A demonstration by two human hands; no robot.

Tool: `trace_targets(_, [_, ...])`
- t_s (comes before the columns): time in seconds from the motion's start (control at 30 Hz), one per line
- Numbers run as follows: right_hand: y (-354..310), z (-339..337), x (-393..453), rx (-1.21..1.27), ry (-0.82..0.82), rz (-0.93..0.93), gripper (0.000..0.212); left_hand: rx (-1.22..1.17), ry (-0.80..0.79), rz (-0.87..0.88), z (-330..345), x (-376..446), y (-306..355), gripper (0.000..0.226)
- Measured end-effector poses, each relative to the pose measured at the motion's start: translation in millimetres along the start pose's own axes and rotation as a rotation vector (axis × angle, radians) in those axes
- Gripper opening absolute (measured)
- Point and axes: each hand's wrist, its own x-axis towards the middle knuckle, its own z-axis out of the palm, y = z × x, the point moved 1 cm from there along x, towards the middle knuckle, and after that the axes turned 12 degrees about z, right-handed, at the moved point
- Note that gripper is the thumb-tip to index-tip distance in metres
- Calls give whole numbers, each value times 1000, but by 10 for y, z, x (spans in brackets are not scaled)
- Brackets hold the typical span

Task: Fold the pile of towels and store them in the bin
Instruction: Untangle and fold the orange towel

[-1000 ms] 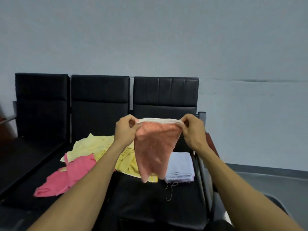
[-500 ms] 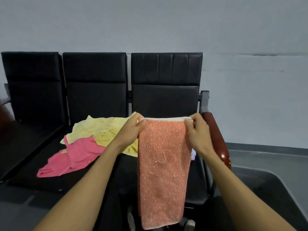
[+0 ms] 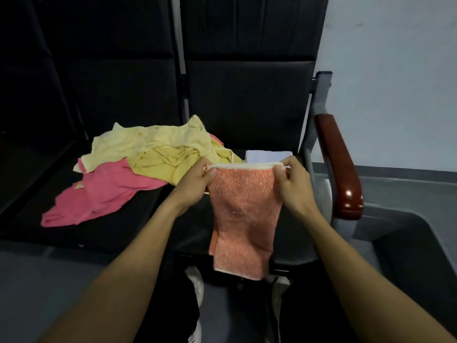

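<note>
An orange towel with a white top hem hangs in front of the right-hand black seat. My left hand pinches its top left corner and my right hand pinches its top right corner. The cloth drapes down over the seat's front edge. Behind my hands lies a folded pale lavender towel, mostly hidden. A loose pile of yellow towels and a pink towel sprawls across the middle seat. A dark grey bin stands at the right, past the armrest.
Black seat backs rise behind the towels. A glossy brown armrest on a grey metal post separates the right seat from the bin. My shoes show on the grey floor below the seat.
The view has tilted down and closer to the seats. The orange towel has dropped lower, its top hem now just above the seat, with both hands still pinching its corners.
</note>
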Motion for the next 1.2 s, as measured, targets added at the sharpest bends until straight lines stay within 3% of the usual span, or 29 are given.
trace_targets(0.17, [-84, -167, -197, 32, -251, 103, 19, -48, -239, -93, -63, -256, 200, 16])
trace_targets(0.23, [-118, -192, -255, 66, -282, 111, 20, -52, -256, -88, -83, -312, 248, 20])
trace_targets(0.37, [-95, -139, -237, 39, -221, 117, 18, -6, -199, -86, -80, -273, 217, 34])
trace_targets(0.8, [714, 442, 561, -42, 10, 107, 18, 197, 269, -52, 204, 409, -897, 5])
trace_targets(1.03, [1158, 748, 816, -123, -68, 111, 16, -15, 115, -123, 466, 562, -1374, 11])
trace_targets(1.2, [1119, 854, 896, -136, -110, 60, 16, -129, 101, -95, 500, 703, -1434, 13])
